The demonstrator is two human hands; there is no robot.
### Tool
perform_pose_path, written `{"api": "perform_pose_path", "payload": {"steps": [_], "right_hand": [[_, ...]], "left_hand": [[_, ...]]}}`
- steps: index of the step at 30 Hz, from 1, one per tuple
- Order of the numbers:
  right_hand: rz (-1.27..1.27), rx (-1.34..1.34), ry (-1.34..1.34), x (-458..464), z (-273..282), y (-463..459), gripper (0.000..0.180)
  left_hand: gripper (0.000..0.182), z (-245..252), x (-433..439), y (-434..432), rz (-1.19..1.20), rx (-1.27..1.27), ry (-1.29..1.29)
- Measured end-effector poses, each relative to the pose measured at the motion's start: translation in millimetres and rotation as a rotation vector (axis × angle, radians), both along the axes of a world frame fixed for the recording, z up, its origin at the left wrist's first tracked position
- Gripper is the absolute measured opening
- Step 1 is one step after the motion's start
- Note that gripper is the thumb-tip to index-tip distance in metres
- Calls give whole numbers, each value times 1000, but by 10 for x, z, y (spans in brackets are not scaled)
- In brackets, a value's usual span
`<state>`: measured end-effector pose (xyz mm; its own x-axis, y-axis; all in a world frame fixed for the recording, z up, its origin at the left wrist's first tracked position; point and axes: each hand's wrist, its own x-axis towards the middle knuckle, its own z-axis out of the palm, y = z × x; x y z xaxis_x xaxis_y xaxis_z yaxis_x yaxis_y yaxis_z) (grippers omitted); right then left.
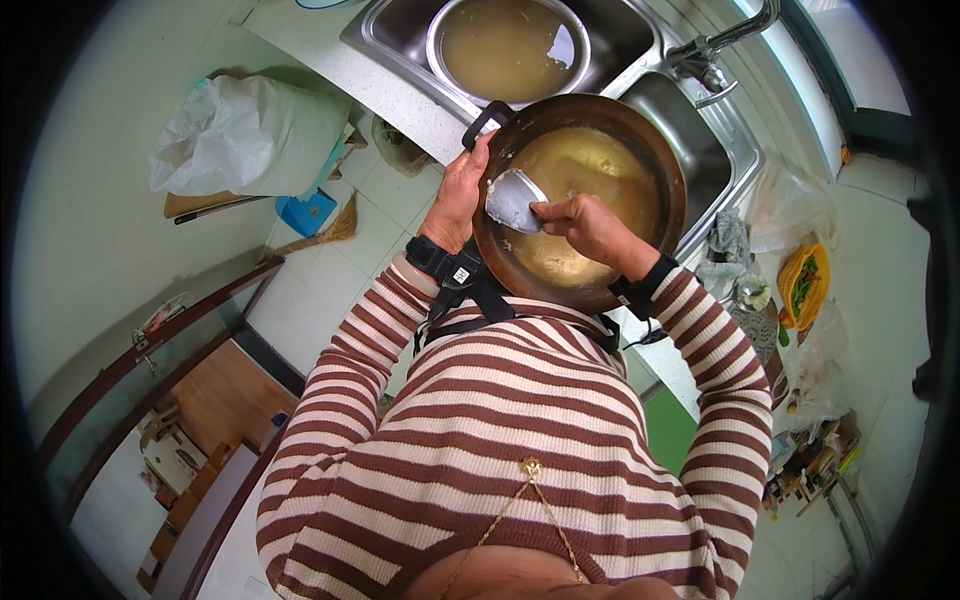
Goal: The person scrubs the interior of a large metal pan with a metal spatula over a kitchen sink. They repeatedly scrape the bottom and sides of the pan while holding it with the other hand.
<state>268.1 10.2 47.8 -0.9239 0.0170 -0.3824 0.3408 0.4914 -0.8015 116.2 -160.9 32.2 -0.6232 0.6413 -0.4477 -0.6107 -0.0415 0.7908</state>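
Note:
A wide brown metal pot (675, 191) with a black side handle (486, 124) is in front of my body, over the front of the sink. Shallow cloudy liquid (600, 169) lies in it, and pale bits cling to its inner wall. My left hand (459, 193) grips the pot's left rim just below that handle; its fingertips are hidden. Pinched in the fingers of my right hand (596, 229) is a curved metal scoop (514, 199) with whitish residue on its edge. The scoop rests against or close to the left inner wall.
Beyond the pot is a double steel sink (637, 45), where a round metal basin (433, 46) holds murky water. A faucet (701, 64) rises at right. An orange basket (786, 281) of green vegetables stands on the right counter. A broom (341, 223) and blue dustpan (309, 214) lie left.

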Motion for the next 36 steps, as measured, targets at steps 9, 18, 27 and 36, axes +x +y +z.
{"api": "perform_pose_path", "payload": {"steps": [9, 18, 27, 36], "right_hand": [[-161, 4, 53, 14, 52, -45, 33], [579, 972, 19, 212, 427, 344, 18], [522, 438, -86, 59, 334, 135, 24], [131, 214, 15, 161, 114, 85, 26]], "left_hand": [[60, -45, 75, -66, -4, 106, -26], [46, -97, 48, -139, 0, 218, -146], [38, -148, 166, -154, 58, 158, -79], [41, -214, 164, -209, 39, 172, -96]]}}
